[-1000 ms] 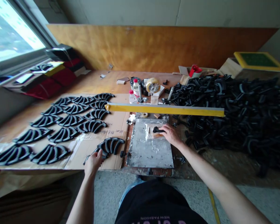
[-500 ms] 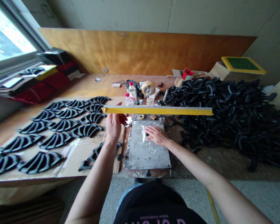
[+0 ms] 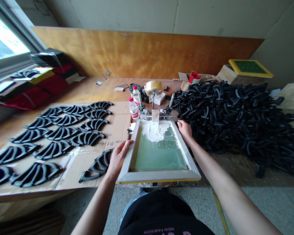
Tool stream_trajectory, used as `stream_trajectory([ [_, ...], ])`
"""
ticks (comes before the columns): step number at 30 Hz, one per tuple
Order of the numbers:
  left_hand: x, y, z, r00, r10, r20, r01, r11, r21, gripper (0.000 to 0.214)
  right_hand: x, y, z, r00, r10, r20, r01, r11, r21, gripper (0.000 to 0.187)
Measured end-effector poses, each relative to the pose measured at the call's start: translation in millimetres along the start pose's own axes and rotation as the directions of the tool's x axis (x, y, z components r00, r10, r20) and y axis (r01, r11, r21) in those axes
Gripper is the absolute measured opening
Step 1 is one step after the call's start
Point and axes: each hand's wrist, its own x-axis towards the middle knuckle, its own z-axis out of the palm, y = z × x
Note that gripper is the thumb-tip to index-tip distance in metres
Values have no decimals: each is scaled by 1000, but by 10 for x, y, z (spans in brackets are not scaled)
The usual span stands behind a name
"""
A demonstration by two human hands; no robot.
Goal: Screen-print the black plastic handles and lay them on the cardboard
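A silk-screen printing frame (image 3: 159, 176) lies lowered over the plate in front of me, its green mesh (image 3: 159, 156) facing up. White ink (image 3: 154, 132) is smeared across the mesh's far end, where a pale block (image 3: 155, 116) stands upright. My left hand (image 3: 121, 153) holds the frame's left side, thumb on top. By the frame's far right side is my right hand (image 3: 185, 130), fingers curled at the edge of a heap of black plastic pieces (image 3: 225, 114); whatever they pinch is hidden.
Rows of black curved pieces (image 3: 63, 130) lie on cardboard (image 3: 117, 130) at left. Clamps (image 3: 143, 111), a red-capped bottle (image 3: 133, 109) and a tape roll (image 3: 153, 87) stand behind the frame. A yellow-edged screen (image 3: 251, 68) rests on a box at back right.
The raised frame has come down flat over the plate. My left hand moved down along its side. My right hand left the plate and moved to the right, beside the black heap.
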Motion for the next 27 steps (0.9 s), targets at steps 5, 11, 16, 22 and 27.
stream_trajectory([
  [5,-67,-628,159,978,-205,31,202,977,67,73,244,-604,59,920,-389,-42,390,921,12,51],
  [11,-31,-874,257,970,-245,-12,245,964,101,66,40,-989,288,847,-443,295,485,870,-85,10],
  [16,-33,-916,263,964,-267,-18,267,961,76,65,-261,-715,46,579,-725,374,754,650,93,8],
  [22,-32,-923,267,964,-266,-25,267,962,49,64,-250,-682,66,613,-735,288,742,662,109,7],
  [27,-29,-908,256,954,-296,37,294,954,61,72,-391,-623,142,559,-793,243,783,601,158,13],
])
